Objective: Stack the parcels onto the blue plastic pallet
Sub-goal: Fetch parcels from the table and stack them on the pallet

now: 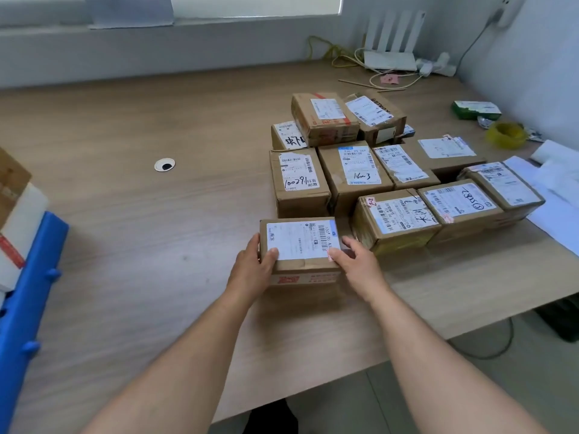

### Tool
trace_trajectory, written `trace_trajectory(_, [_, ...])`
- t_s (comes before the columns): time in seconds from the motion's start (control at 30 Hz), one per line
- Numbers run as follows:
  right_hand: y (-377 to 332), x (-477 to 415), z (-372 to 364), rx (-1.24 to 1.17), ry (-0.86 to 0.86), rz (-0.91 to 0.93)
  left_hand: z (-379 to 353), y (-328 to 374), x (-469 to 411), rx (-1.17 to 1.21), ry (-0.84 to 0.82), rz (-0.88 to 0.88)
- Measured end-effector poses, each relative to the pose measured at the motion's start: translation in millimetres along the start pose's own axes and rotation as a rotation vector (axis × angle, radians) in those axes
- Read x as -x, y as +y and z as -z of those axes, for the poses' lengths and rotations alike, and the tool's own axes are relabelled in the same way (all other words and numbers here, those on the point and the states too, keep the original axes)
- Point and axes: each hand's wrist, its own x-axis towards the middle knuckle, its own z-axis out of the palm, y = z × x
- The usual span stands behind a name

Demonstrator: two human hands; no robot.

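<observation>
Parcels [354, 170] in brown cardboard, each with a white shipping label, stood packed together on the right half of the pale wood-grain tabletop [131, 220], which filled most of the frame. Two of them sat as a second layer at the back of the group. The blue plastic pallet [28, 296] ran along the lower left edge of the frame, well apart from that group. It carried a white parcel [22, 227] with red tape and, above it, a brown carton [11, 183]. White paper sheets [557, 195] lay at the right edge, just beside the group. A white router [390, 57] with upright antennas sat among cables in the upper right.

The front parcel [300, 242], small, with a barcode label on top and red print on its near face, sat at the centre of the frame, just in front of the group. The left hand [253, 267] held its left end, thumb on top, and the right hand [360, 264] held its right end, thumb on the label's corner; both grips were closed on that parcel. Whether it rested on the tabletop or hung clear could not be told.

A green box [474, 109] and a yellow roll [505, 134] lay at the upper right. A round cable grommet [164, 164] sat in the tabletop left of centre.
</observation>
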Motion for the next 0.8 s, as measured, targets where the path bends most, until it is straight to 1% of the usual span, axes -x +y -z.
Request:
trace_trajectory(0.17, [18.7, 9.9, -1.1, -0.384, -0.189, -0.086, 9.9, -4.5, 24.1, 0.093, -0.106, -0.055])
trace_trajectory(0.2, [20.6, 14.3, -2.6, -0.422, -0.221, -0.076, 11.8, -6.7, 28.8, 0.111, -0.116, -0.064])
trace_trajectory(0.3, [23.3, 29.6, -8.9, -0.412, -0.283, 0.009, 15.2, -15.2, 45.7, 0.172, -0.109, -0.081])
trace_trajectory(0.5, [4.8, 58.8, -18.2, -0.392, -0.363, 0.147, 36.4, -28.3, 83.3, 0.217, 0.004, -0.104])
trace_trajectory(0.63, [-19.1, 74.7, -26.4, -0.373, -0.366, 0.241, 62.3, -30.4, 103.9, 0.212, 0.082, -0.157])
trace_trajectory(0.8, [-48.4, 91.3, -33.1, -0.343, -0.351, 0.320, 101.7, -38.2, 118.1, 0.181, 0.130, -0.175])
